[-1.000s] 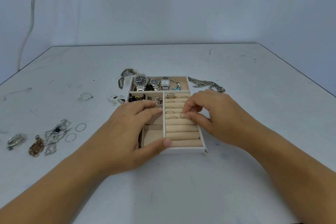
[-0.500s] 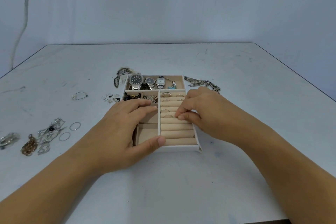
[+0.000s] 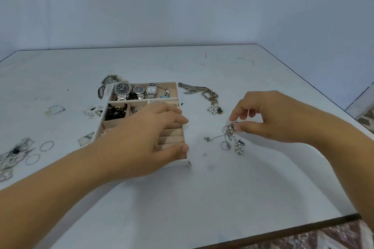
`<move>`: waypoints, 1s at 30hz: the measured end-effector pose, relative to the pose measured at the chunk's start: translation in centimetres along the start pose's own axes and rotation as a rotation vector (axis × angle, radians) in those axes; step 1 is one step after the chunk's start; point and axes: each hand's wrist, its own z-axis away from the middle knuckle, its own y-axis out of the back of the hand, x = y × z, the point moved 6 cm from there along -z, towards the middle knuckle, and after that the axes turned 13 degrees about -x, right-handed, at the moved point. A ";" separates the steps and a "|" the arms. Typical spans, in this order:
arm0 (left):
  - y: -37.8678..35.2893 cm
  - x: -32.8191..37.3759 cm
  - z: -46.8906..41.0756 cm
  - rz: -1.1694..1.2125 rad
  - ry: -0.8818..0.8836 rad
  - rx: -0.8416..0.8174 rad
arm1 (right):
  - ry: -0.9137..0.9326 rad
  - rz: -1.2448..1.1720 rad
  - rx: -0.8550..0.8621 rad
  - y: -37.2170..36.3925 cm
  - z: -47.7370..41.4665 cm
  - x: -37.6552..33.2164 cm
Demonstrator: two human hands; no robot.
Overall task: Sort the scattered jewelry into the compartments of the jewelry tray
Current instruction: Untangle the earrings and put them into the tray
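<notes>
Jewelry tray (image 3: 187, 163) sits on the table (image 3: 222, 198), left of centre. The left hand (image 3: 141, 139) lies flat over it, fingers straight and close together across the ring rolls (image 3: 172, 136), thumb at the near right corner. This hand hides most of the rolls and the near left compartments.

The right hand (image 3: 269, 119) is off the tray, to its right. Thumb and fingertips pinch the top of a tangle (image 3: 232, 135) of thin chain and pearl strands, and the lower ends trail on the table. A small ring (image 3: 225, 145) lies at the tangle's near edge – whether it is linked to the tangle cannot be told.

Tray contents in view:
- Far compartment: three watches (image 3: 122, 89) side by side, plus a small piece with a blue stone at the right end.
- Middle left compartment: dark beads (image 3: 115, 112).
- Next compartment to the right: small metal pieces, partly covered by the left fingers.

Around the tray:
- Right of the far corner: a long chain (image 3: 200, 90), ending in a pearl cluster between the tray and the right hand.
- Behind the far left corner: a dark lacy piece (image 3: 107, 84).
- Left of the tray: small loose bits (image 3: 91, 111) and a bangle (image 3: 53, 109).
- Farther left, near the table edge: two hoops (image 3: 47, 145) beside a silver heap (image 3: 12, 157) – partly cut off by the frame.
</notes>
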 end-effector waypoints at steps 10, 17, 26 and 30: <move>-2.1 4.9 -5.8 -0.036 -0.027 -0.100 | 0.031 -0.012 0.029 -2.1 1.1 1.5; -3.0 4.8 -7.1 -0.039 0.055 -0.048 | -0.020 -0.049 0.103 -1.5 1.7 2.7; -2.8 4.6 -9.0 -0.043 0.053 -0.033 | -0.212 -0.111 0.090 -2.2 1.6 2.9; -3.1 4.4 -9.7 -0.012 0.017 -0.052 | -0.167 -0.132 0.062 -2.7 1.1 2.3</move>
